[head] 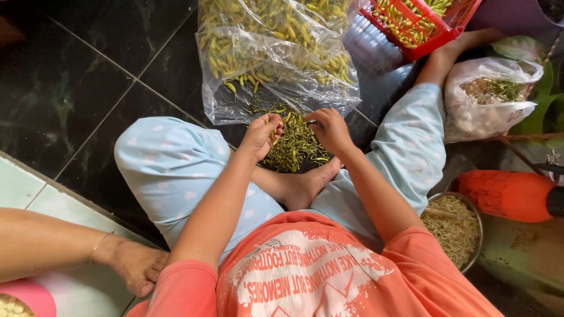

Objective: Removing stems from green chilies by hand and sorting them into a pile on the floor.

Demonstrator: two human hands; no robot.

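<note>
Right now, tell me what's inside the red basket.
The red basket holds yellow-green chillies, like those in the clear bag. The frame edge cuts off its top, so the rest is unseen.

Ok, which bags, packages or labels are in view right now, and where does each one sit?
Clear plastic bag of yellow-green chillies: on the dark floor ahead of both hands, crumpled, mouth open.
Clear plastic bag of pale and green scraps: far right, bulging, rounded.
Red plastic basket: top right, holding chillies.
No labels or screens.

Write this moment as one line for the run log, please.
left hand: holds chili | right hand: picks at chili | stem pile: on floor between hands | plastic bag: chilies, ahead | red basket: chilies
</note>
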